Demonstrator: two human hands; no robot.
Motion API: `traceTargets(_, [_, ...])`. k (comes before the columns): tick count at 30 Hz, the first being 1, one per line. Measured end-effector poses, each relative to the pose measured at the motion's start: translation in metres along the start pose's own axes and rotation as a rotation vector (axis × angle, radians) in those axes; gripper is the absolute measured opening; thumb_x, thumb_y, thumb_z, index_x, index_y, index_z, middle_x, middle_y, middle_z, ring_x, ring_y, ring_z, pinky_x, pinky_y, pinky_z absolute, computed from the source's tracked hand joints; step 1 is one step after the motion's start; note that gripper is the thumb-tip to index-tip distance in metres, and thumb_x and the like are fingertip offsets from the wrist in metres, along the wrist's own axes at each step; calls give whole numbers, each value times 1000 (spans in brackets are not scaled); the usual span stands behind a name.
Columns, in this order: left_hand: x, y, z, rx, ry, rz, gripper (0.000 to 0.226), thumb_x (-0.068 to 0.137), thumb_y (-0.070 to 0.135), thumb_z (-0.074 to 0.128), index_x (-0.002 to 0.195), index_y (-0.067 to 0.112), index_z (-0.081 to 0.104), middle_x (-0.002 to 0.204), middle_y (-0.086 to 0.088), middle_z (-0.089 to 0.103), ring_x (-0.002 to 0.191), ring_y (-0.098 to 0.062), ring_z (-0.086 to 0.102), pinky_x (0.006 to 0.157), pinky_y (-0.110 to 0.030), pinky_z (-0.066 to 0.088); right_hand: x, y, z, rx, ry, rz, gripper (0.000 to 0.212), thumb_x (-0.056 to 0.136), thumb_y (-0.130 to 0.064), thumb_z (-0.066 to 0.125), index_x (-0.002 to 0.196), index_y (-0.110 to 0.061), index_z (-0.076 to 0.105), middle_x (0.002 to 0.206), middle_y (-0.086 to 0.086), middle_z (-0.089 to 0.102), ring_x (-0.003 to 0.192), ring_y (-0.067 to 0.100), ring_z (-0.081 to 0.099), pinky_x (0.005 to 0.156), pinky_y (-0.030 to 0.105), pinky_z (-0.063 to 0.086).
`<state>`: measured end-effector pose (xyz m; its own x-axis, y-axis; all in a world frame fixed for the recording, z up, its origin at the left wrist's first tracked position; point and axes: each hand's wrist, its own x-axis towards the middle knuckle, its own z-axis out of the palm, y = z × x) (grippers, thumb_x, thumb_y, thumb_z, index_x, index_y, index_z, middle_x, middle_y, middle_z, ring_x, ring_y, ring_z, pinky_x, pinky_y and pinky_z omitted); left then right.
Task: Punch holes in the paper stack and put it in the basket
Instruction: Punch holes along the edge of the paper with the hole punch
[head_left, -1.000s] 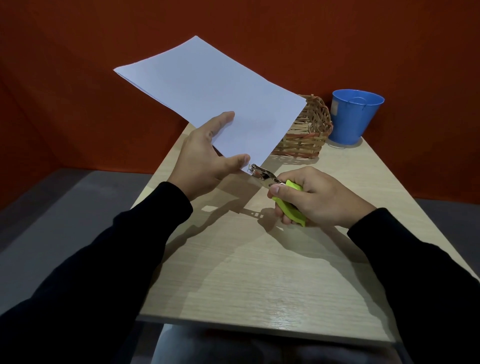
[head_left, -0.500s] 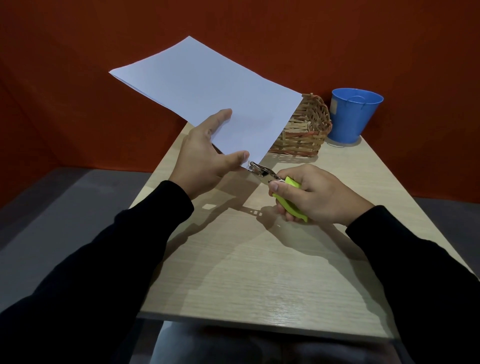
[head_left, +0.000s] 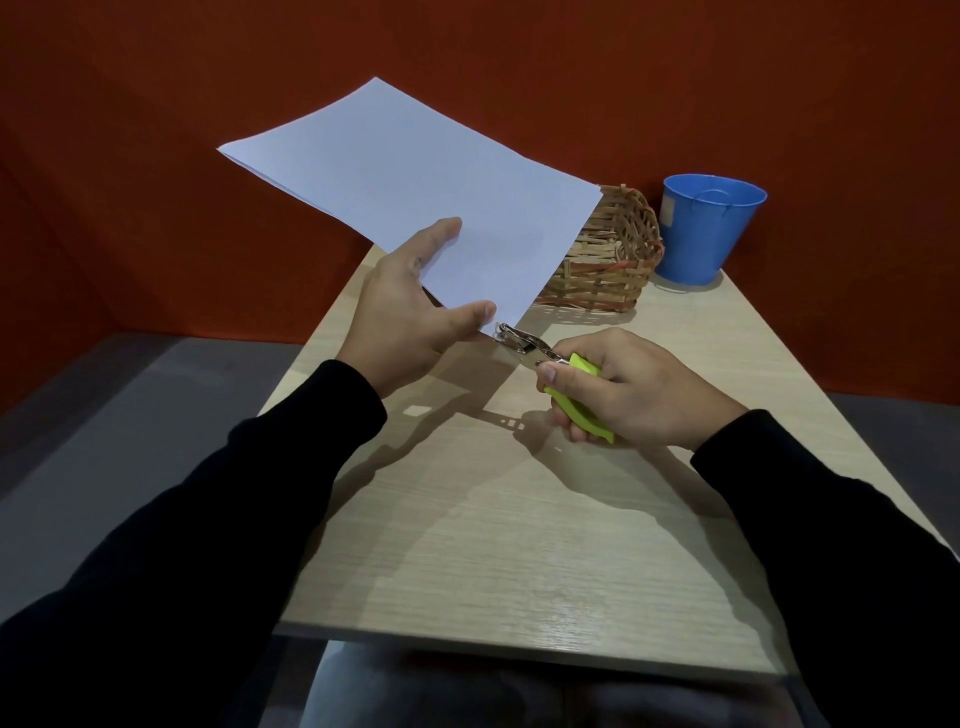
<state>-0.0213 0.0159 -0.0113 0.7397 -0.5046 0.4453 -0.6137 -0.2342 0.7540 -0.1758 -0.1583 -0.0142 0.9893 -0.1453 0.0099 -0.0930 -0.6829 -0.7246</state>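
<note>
Paper stack (head_left: 415, 197) pinched by left hand (head_left: 410, 322); right hand (head_left: 628, 395) squeezes punch (head_left: 524, 348), basket (head_left: 608, 260) half-hidden.

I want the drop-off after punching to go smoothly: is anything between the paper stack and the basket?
Nothing visible blocks the way. The paper stack is held up in the left hand, above the table, and its far corner already overlaps the basket in this view. The blue bucket stands beside the basket, off the path.
</note>
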Motion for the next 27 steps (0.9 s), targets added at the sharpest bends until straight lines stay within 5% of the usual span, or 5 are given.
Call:
traceTargets(10, [-1, 1, 1, -38, 0, 0, 83, 81, 27, 86, 153, 18, 45, 157, 3, 47, 135, 7, 35, 113, -22, 32, 1, 1, 0, 2, 1, -1, 36, 107, -35, 54, 92, -4, 66, 77, 13, 77, 58, 24, 73, 57, 46, 61])
traceTargets(15, [-2, 0, -1, -100, -1, -19, 87, 76, 32, 87, 152, 20, 46, 156, 5, 47, 141, 2, 39, 107, -48, 51, 0, 1, 0, 8, 0, -4, 36, 107, -35, 54, 91, -4, 65, 77, 14, 77, 58, 26, 73, 55, 42, 59])
traceTargets(27, [-3, 5, -1, -63, 0, -21, 83, 80, 27, 86, 152, 18, 45, 157, 3, 48, 137, 5, 34, 119, -40, 40, -1, -2, 0, -28, 23, 1, 38, 107, -36, 54, 91, -3, 65, 75, 12, 77, 62, 32, 74, 51, 36, 58])
